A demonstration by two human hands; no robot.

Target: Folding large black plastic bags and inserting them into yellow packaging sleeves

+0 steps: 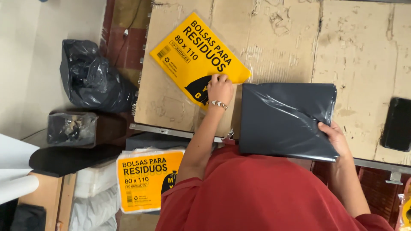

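L hand (pixel 220 89) fingertips pressing yellow label sheet (pixel 195 53) flat on cardboard top (pixel 364 51) | R hand (pixel 335 136) pinching edge of folded black bag stack (pixel 284 119), just right of L | step: prob pairing label w/ stack | next: needs sheet slid over, stack held square

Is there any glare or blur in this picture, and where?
Head view: soft glare streaks on the folded black plastic bags under the right hand; the yellow label sheet under the left hand is sharp; the worn cardboard tabletop is evenly lit.
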